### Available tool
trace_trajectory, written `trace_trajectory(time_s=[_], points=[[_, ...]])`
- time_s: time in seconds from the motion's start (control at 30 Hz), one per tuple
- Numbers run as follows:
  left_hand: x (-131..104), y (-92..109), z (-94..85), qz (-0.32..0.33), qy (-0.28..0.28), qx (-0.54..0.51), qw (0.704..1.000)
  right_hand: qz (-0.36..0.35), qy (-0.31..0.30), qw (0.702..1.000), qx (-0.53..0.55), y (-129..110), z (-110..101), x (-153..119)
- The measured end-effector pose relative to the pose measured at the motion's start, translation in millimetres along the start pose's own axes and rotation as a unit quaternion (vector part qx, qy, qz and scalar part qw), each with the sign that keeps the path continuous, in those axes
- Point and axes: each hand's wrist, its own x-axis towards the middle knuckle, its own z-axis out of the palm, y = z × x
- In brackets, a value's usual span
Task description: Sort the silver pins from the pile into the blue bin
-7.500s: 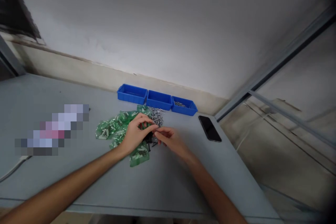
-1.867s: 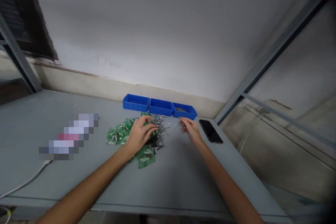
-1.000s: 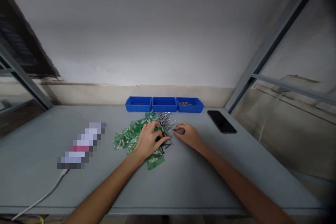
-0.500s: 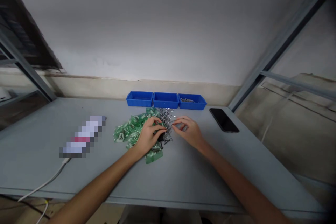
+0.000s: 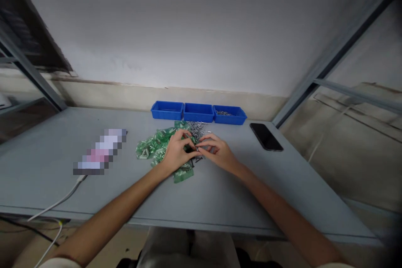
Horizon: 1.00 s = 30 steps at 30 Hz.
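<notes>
My left hand point(image 5: 178, 150) is over the right side of the green plastic packets point(image 5: 155, 144), thumb and fingers bent together. My right hand point(image 5: 219, 150) meets it from the right, its fingertips close to my left thumb. Both hands are closed around something small between the fingertips, too small to make out. Just beyond them lies a pile of loose silver screws point(image 5: 197, 129). A few dark screws point(image 5: 197, 160) show below the fingertips.
Three blue trays stand in a row by the wall: left point(image 5: 167, 111), middle point(image 5: 198, 113), and right point(image 5: 230, 115) with silver screws inside. A black phone point(image 5: 266, 137) lies right; a blurred device point(image 5: 102, 150) with a white cable point(image 5: 59, 202) lies left.
My right hand has moved left, and its fingertips now meet those of my left hand. The whole view has shifted slightly, with the table appearing higher.
</notes>
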Motion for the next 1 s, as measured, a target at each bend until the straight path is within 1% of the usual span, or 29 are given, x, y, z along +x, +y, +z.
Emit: trace_trajectory(time_s=[0.17,0.27,0.4,0.47,0.6,0.7,0.87,1.0], points=[[1.1,-4.4,-1.3,-0.002,0.015,-0.045,0.999,0.004,0.03,0.999,0.034,2.6,4.2,0.5],[0.0,-5.3,-1.2,-0.005,0.019,-0.07,0.997,0.006,0.034,0.998,0.058,4.3,7.5,0.4],[-0.7,-2.6,-1.5,-0.04,0.026,-0.076,0.996,0.061,0.04,0.993,0.088,5.8,11.0,-0.7],[0.2,-0.8,-2.6,-0.064,0.037,-0.079,0.994,0.074,0.047,0.993,0.086,7.0,11.6,-1.1],[2.6,2.2,-4.9,-0.089,0.05,-0.094,0.99,0.057,0.054,0.996,0.052,8.9,11.8,-1.0],[3.1,4.9,-5.2,-0.089,0.06,-0.101,0.989,0.054,0.061,0.995,0.058,7.0,11.7,-0.8],[3.9,10.9,-5.8,-0.09,0.061,-0.121,0.987,0.061,0.054,0.994,0.076,0.8,10.8,-0.3],[4.2,12.8,-5.1,-0.084,0.072,-0.127,0.986,0.064,0.072,0.992,0.08,2.8,4.8,2.1]])
